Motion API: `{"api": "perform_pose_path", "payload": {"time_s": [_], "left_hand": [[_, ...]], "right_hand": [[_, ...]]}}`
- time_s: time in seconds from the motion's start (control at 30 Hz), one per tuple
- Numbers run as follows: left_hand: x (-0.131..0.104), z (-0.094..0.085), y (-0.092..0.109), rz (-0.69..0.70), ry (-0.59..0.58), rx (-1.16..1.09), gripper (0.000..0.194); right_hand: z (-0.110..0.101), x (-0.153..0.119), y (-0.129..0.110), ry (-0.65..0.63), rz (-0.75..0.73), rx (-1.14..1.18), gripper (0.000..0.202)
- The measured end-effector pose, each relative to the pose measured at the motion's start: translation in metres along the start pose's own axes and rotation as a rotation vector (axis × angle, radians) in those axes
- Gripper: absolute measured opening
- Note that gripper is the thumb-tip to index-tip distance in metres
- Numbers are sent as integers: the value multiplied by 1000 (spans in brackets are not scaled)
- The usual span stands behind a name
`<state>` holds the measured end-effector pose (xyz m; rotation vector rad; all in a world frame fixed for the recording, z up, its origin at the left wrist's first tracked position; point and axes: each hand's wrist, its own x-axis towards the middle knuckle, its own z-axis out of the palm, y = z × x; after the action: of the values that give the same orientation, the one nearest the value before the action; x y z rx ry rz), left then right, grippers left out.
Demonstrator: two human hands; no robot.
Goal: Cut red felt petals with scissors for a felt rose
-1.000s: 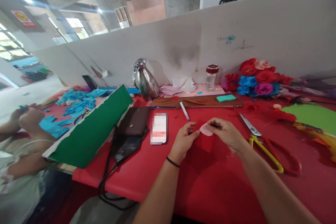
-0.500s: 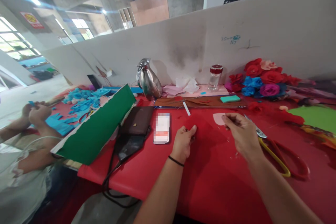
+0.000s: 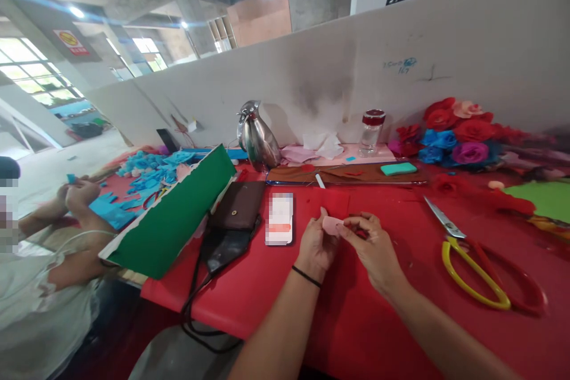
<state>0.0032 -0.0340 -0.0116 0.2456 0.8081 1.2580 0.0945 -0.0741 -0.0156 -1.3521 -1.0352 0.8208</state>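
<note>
right hand [image 3: 372, 249], pink piece [image 3: 332, 225], pale, rounded

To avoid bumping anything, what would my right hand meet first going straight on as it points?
Likely your left hand, near the pink paper; depth there is unclear.

A steel jug [image 3: 262, 141] stands by the pale partition [image 3: 214, 95]. In front of the jug lies a phone [image 3: 279, 218], with a brown purse [image 3: 239, 205] on the phone's left. Left of the jug, a green board [image 3: 178, 217] leans up; past it are blue scraps [image 3: 154, 167] and another person [image 3: 44, 303]. Right of the jug come crumpled tissue [image 3: 327, 145], a red-lidded glass jar [image 3: 370, 135] and, farther along, bunched flowers [image 3: 467, 130].
</note>
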Motion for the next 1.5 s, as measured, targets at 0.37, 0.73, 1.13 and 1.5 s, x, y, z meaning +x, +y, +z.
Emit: {"api": "perform_pose_path", "payload": {"time_s": [0.37, 0.73, 1.13, 1.5], "left_hand": [[-17, 6, -8, -46, -137, -6, 19], [-11, -4, 2, -18, -177, 221, 27], [-14, 2, 1, -154, -187, 179, 13], [-14, 0, 1, -132, -275, 214, 22]], "right_hand": [[-16, 22, 6, 40, 58, 153, 32], [-46, 48, 8, 131, -128, -63, 23], [-31, 37, 9, -150, -51, -23, 26], [-31, 39, 11, -127, -59, -87, 20]]}}
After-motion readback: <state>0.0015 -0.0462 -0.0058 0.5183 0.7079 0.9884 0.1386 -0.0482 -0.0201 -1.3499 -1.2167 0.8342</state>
